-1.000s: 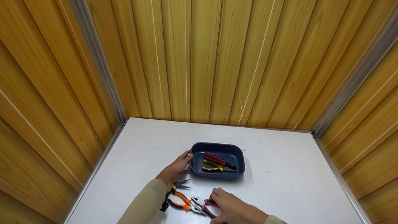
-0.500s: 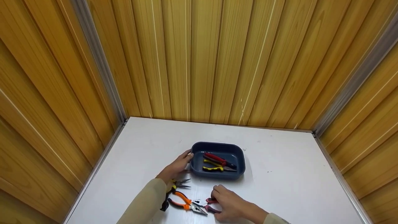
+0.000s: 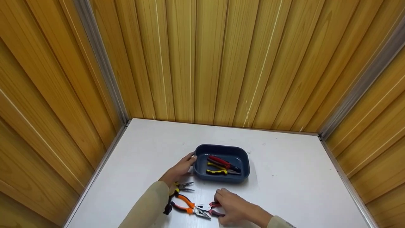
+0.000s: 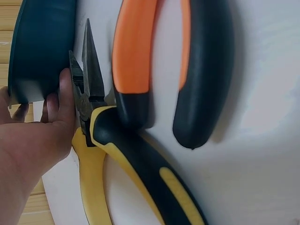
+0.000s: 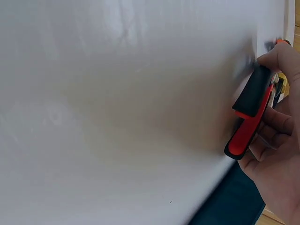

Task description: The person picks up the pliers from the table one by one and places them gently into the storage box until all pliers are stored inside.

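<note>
My left hand (image 3: 181, 168) grips the left end of a dark blue rectangular container (image 3: 221, 179), its fingers against the outer wall. Inside lie red-handled pliers (image 3: 220, 161) and yellow-and-black needle-nose pliers (image 3: 218, 172). In front of the container, my right hand (image 3: 234, 207) holds red-and-black pliers (image 5: 248, 126) by the handles, low over the table, with the head pointing left. Its thumb is on one handle and its fingers curl round the other. Orange-and-black pliers (image 3: 188, 205) lie just left of that head, jaws parted.
Another yellow-and-black needle-nose pliers (image 4: 93, 117) lies under my left forearm, beside the orange handles and close to the container. The white table (image 3: 294, 171) meets wood-patterned panels (image 3: 208, 63) at the back and sides, framed by grey metal posts (image 3: 104, 57).
My right hand has drawn the red-and-black pliers slightly to the right and up, away from the orange pliers, and their handles are closer together. My left hand and the container stay in place.
</note>
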`<action>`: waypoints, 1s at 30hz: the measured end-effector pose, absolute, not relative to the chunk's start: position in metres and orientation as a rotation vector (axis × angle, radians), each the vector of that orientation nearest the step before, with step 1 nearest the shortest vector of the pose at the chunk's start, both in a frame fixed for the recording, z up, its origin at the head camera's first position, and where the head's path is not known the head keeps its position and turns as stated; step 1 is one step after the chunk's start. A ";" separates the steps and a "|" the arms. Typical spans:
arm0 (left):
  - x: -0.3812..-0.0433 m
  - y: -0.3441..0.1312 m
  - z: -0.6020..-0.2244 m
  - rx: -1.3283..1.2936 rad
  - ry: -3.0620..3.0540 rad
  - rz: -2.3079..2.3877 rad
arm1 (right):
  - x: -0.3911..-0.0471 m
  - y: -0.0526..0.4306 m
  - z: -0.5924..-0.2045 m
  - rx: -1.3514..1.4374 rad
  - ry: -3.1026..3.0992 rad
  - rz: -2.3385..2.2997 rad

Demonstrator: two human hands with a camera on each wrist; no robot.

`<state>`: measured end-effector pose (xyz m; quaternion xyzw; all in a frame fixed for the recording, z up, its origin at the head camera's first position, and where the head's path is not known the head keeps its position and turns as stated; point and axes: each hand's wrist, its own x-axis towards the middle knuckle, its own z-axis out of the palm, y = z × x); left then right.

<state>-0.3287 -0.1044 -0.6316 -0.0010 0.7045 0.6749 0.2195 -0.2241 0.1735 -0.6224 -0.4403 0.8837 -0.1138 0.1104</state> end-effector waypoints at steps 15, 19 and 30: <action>-0.328 -0.106 -0.631 -0.003 1.995 1.832 | -0.220 0.172 -0.612 -1.214 2.563 -0.366; -0.328 -0.107 -0.634 -0.008 1.979 1.846 | -0.221 0.174 -0.612 -1.233 2.562 -0.388; -0.330 -0.105 -0.633 0.018 1.968 1.867 | -0.222 0.175 -0.613 -1.289 2.599 -0.341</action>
